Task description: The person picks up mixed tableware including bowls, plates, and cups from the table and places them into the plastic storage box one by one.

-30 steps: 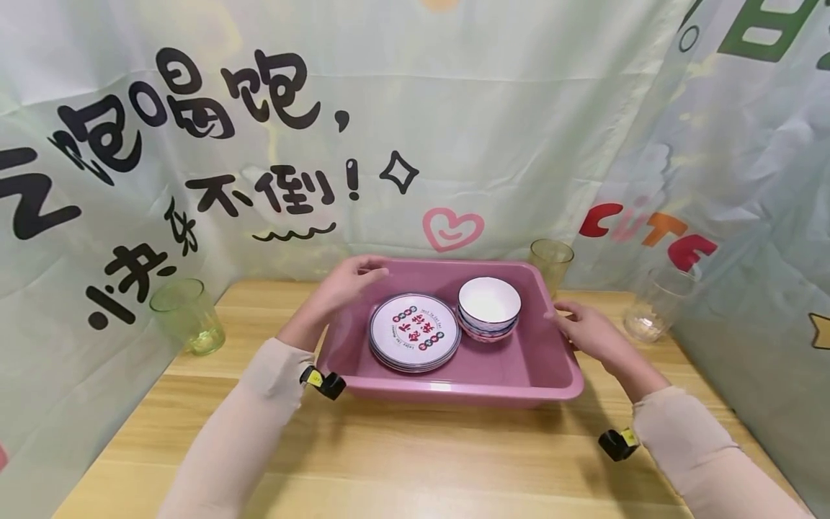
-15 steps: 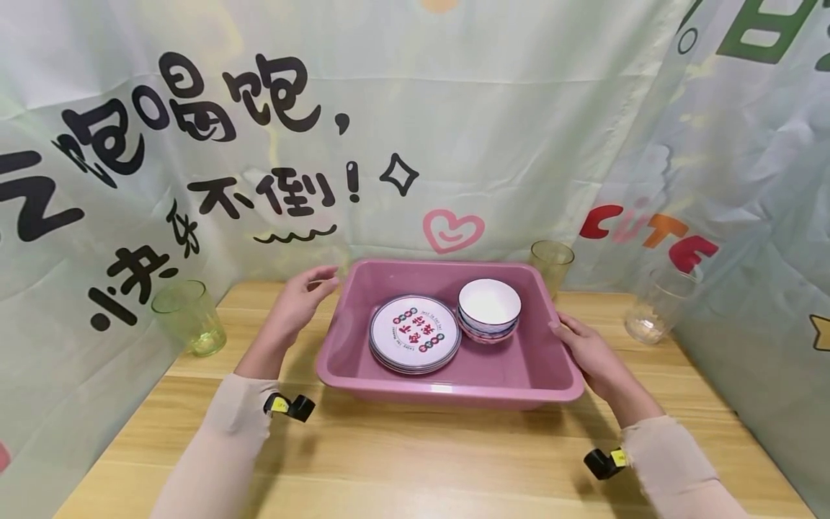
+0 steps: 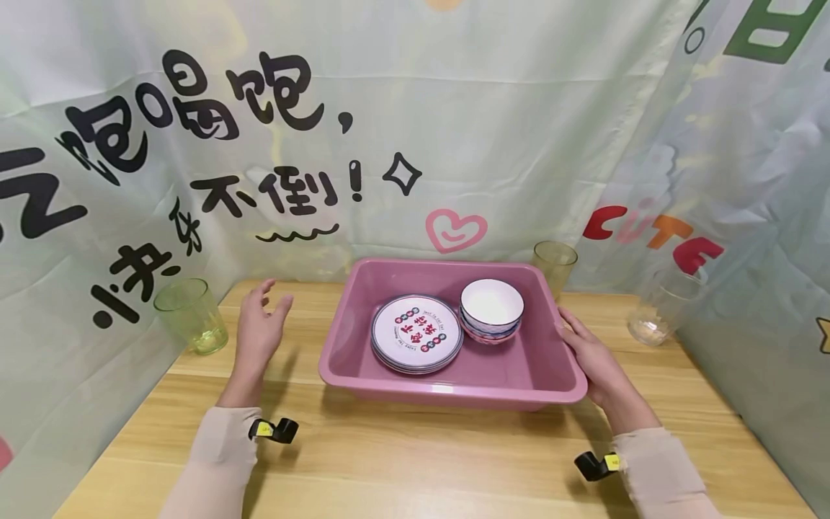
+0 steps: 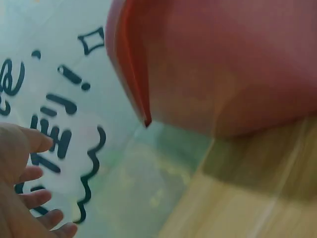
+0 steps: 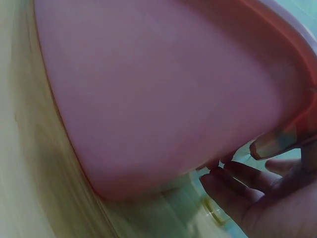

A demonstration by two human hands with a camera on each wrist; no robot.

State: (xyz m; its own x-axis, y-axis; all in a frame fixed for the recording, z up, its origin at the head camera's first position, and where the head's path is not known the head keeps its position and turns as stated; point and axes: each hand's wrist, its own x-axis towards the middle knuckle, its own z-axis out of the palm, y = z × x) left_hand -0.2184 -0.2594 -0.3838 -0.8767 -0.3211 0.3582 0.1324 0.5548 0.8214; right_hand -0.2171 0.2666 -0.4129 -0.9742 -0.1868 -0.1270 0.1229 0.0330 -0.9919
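Note:
A pink plastic tub (image 3: pixel 421 393) stands on the wooden table. Inside it, a stack of white plates (image 3: pixel 417 333) with red lettering lies at the left. To their right sits a stack of bowls (image 3: pixel 491 303), the top one white inside. My left hand (image 3: pixel 259 331) is off the tub, in the air between it and a green glass (image 3: pixel 194 317), fingers loosely spread and holding nothing. My right hand (image 3: pixel 599 364) rests against the tub's right rim. In the right wrist view, that hand's fairly straight fingers (image 5: pixel 233 188) reach the tub's outer wall (image 5: pixel 148 89).
An amber glass (image 3: pixel 556 263) stands behind the tub's back right corner. A clear glass (image 3: pixel 661 310) is at the far right of the table (image 3: pixel 402 461). Printed cloth (image 3: pixel 506 144) hangs close behind and along both sides.
My left hand has left the tub's back left corner and moved left toward the green glass. My right hand has slid slightly nearer me along the right rim. The tub has stayed put.

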